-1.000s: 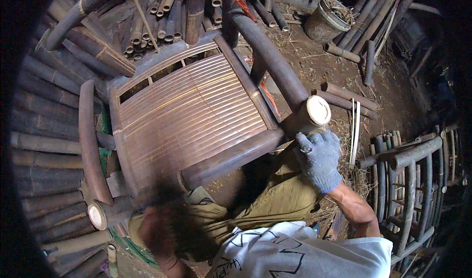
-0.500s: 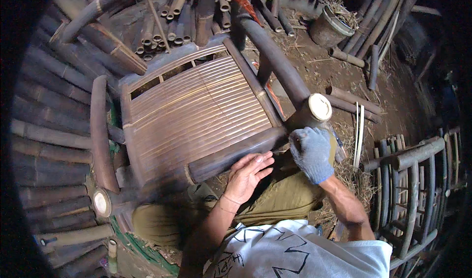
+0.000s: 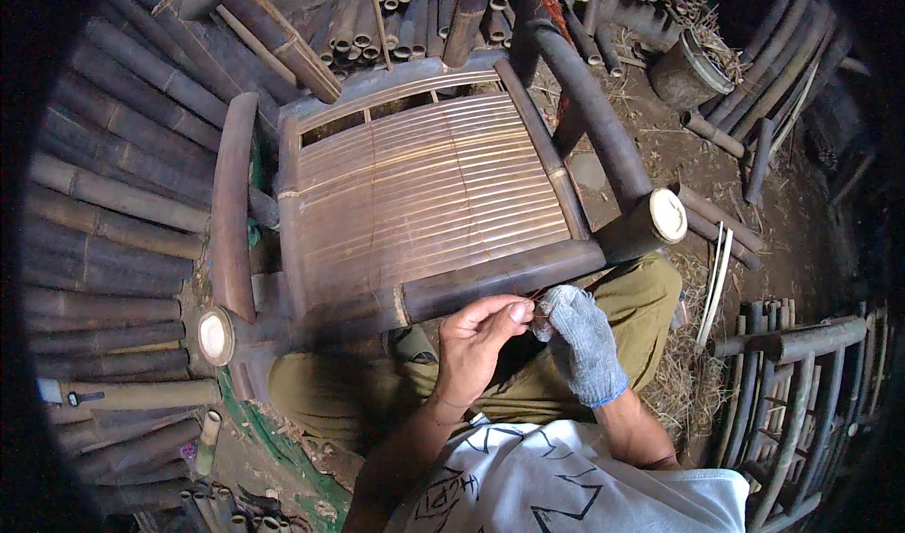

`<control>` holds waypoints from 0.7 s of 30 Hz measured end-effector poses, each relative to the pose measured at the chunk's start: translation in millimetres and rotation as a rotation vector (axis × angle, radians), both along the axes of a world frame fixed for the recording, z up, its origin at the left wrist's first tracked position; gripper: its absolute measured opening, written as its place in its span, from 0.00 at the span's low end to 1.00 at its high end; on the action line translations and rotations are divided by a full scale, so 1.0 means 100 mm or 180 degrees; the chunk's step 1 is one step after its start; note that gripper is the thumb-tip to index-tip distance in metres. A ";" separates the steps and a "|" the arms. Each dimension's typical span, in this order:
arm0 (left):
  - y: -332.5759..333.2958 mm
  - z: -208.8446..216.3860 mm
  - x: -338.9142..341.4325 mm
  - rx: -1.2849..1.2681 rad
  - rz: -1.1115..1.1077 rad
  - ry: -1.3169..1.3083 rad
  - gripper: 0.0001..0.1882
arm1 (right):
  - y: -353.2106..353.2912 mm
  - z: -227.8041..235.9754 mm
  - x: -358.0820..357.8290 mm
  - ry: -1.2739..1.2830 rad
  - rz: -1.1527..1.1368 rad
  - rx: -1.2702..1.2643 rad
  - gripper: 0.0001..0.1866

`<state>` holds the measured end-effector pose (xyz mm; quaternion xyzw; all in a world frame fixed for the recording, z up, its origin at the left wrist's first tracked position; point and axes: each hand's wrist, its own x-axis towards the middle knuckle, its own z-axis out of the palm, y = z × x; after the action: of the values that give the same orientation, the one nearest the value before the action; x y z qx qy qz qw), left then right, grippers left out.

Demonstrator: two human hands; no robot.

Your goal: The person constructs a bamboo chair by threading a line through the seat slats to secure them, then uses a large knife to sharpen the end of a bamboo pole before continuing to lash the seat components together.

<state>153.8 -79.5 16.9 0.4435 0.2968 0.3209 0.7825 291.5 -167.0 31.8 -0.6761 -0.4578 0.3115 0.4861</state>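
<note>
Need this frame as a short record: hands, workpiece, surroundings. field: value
left hand: bare, thumb and fingers pinched on what looks like a thin strand
right hand: in a grey glove, close beside the left fingertips; grip unclear
workpiece: bamboo furniture frame with slatted panel, just beyond both hands
left side: row of dark bamboo poles
far right: bucket with straw-like scraps

striped brown seat [image 3: 429, 189], grey glove [image 3: 584, 343]
</note>
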 end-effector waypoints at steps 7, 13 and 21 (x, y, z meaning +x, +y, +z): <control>-0.10 0.16 -0.22 0.2040 0.0112 0.1232 0.05 | -0.14 -0.01 -0.16 0.2684 0.0218 0.0074 0.07; 0.23 0.32 -0.46 0.3137 -0.1295 0.1004 0.06 | -0.07 0.29 -0.22 0.0695 0.0404 -0.0623 0.12; 0.12 0.76 -0.47 0.2273 -0.0826 0.0887 0.06 | -0.14 0.60 0.07 -0.0672 0.0234 0.0524 0.21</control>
<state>106.8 -67.1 93.3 0.7604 0.2115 0.2392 0.5655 298.9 -181.0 91.9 -0.6458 -0.5548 0.2176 0.4774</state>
